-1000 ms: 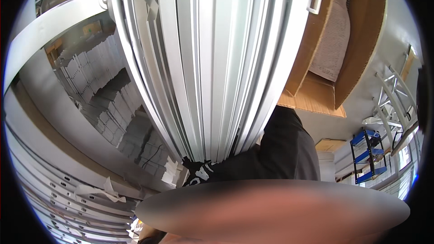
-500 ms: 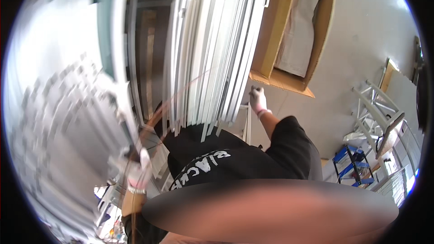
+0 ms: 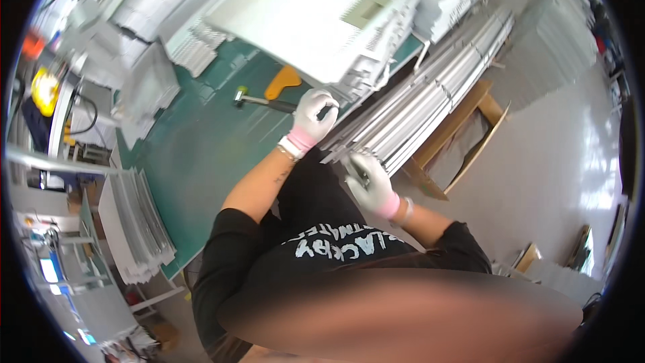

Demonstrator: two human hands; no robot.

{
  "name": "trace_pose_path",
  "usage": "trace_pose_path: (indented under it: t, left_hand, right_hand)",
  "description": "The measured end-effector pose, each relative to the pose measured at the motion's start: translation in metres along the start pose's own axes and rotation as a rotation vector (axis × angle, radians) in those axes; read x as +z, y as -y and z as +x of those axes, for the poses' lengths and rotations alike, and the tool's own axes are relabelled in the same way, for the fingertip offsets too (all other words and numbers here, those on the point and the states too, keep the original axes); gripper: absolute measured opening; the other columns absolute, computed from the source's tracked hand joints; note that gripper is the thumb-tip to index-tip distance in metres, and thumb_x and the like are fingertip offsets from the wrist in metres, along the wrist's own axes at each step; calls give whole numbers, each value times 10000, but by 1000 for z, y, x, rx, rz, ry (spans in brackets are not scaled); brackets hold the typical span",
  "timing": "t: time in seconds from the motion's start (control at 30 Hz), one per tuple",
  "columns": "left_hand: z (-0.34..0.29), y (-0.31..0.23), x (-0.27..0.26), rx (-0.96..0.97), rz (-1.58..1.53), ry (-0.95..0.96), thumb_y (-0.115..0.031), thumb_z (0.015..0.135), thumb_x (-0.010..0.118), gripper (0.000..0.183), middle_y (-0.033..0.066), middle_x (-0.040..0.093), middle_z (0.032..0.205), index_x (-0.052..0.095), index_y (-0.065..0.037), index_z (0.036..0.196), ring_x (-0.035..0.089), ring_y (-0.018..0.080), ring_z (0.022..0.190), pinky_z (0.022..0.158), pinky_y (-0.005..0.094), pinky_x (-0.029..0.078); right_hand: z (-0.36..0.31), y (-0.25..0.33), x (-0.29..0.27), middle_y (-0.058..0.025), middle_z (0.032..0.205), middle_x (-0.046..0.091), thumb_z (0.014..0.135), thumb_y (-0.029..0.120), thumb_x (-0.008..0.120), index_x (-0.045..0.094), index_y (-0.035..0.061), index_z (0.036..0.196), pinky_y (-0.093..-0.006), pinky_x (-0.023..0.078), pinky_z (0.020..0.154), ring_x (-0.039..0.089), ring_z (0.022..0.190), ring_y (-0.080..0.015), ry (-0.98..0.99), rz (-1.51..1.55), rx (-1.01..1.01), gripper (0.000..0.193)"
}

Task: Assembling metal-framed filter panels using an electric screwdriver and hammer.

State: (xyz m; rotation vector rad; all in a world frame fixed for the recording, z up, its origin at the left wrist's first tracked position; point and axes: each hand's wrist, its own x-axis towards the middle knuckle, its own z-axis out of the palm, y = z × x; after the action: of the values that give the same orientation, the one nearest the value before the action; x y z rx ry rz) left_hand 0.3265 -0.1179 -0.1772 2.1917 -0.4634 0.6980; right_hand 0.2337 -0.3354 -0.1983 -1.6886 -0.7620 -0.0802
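My left hand (image 3: 313,119), in a white glove with a pink cuff, hangs by the near edge of the green-topped bench (image 3: 201,138). Its fingers are loosely curled, with a gap between them and the thumb, and nothing shows in it. Close beside it on the bench lies a hammer (image 3: 259,100) with a green-tipped head and a dark handle. An orange-yellow flat tool (image 3: 283,83) lies just beyond. My right hand (image 3: 373,187), gloved alike, is half curled near the ends of a bundle of long pale metal strips (image 3: 430,104); I see nothing in it.
White perforated panels (image 3: 302,13) are stacked on the bench's far side. More thin panels (image 3: 138,228) stand at its left end. A long open cardboard box (image 3: 430,185) lies on the floor beyond the strips, to the right.
My view has swung from close beside the upright-looking strips to the bench with the hammer. Both hands have come together before my body; my right hand's fist has loosened.
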Motion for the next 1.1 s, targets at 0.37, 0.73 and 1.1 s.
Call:
trace_pose_path:
  t: [0.37,0.73,1.1]
  left_hand:
    - [-146,32,-120,-690,-605,-560,-98,1013,515,265,74,595,1171,549,-11,1261,574,153,1102,961,263,465]
    - [14,39,-190,-538,-599,-585,-145,916,715,613,177,483,1393,414,41,1416,451,260,1320,1115,363,363]
    - [160,106,-196,-769,-751,-86,-334,977,583,507,111,582,1370,552,-16,1370,535,205,1261,1102,359,380]
  right_hand:
    - [241,16,154,-178,1151,616,867,71,551,618,68,1232,-436,515,886,617,1039,-366,312,-807,-145,372]
    - [204,114,-97,-202,1248,617,886,98,670,539,-19,1328,-384,524,916,597,1175,-277,-547,-354,-242,476]
    - [223,25,-94,-142,1422,499,938,277,644,376,-45,1464,-339,359,1103,455,1319,-242,-400,311,352,673]
